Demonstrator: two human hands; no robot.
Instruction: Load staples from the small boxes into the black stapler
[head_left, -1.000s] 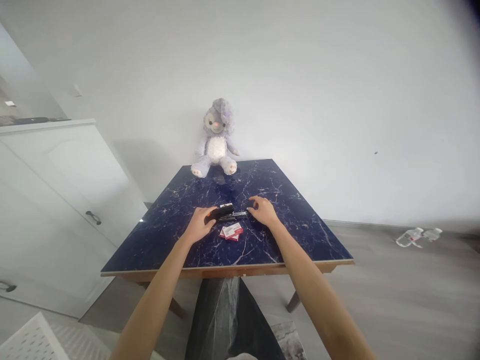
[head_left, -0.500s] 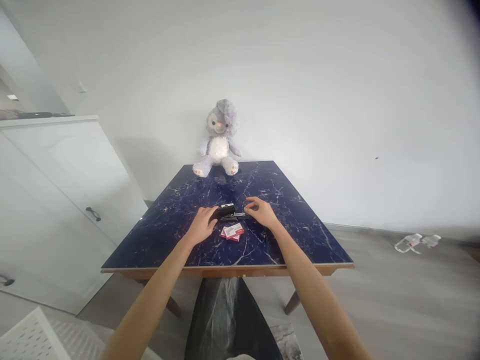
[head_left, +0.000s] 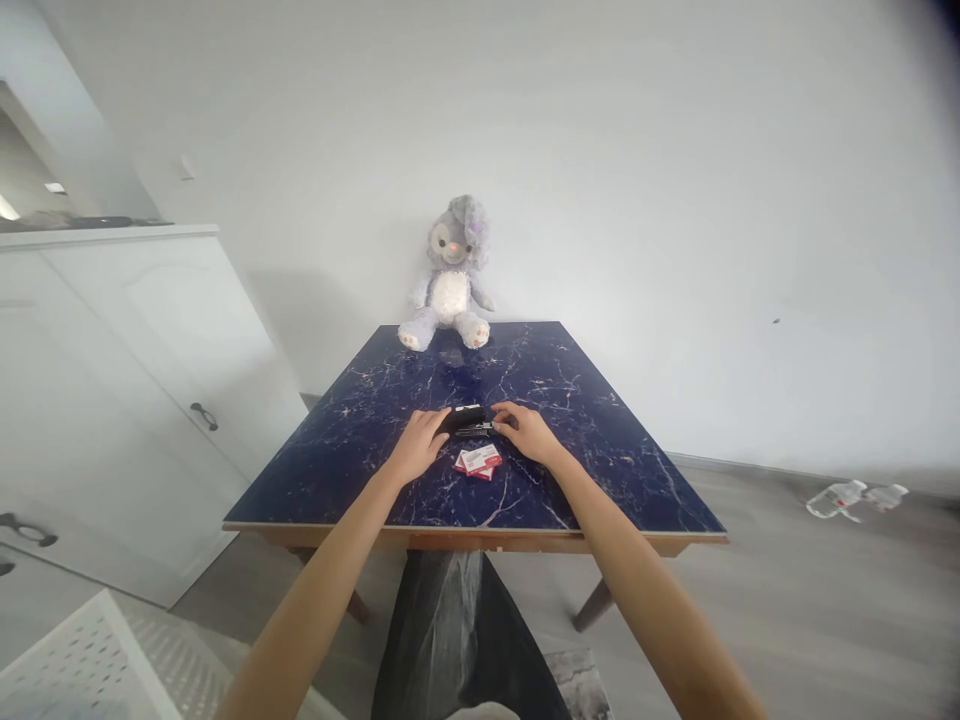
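Observation:
A black stapler (head_left: 466,416) lies on the blue marbled table, its metal slide (head_left: 480,428) sticking out a little at the right end. My left hand (head_left: 418,445) is closed round the stapler's left end. At the other end, my right hand (head_left: 525,433) has thumb and forefinger together at the tip of the slide; the fingers partly cover the contact. Just in front of the stapler lie small red-and-white boxes (head_left: 480,460), one overlapping another.
A grey-lilac plush toy (head_left: 450,285) sits at the table's (head_left: 315,480) back edge against the wall. On the left stands a white cabinet (head_left: 135,400), with a white perforated basket (head_left: 75,660) below. Clear plastic bottles (head_left: 836,498) lie on the floor to the right.
The gap between my right hand and the stapler has narrowed, and less of the metal slide sticks out. The whole view has shifted slightly. My left hand stays on the stapler.

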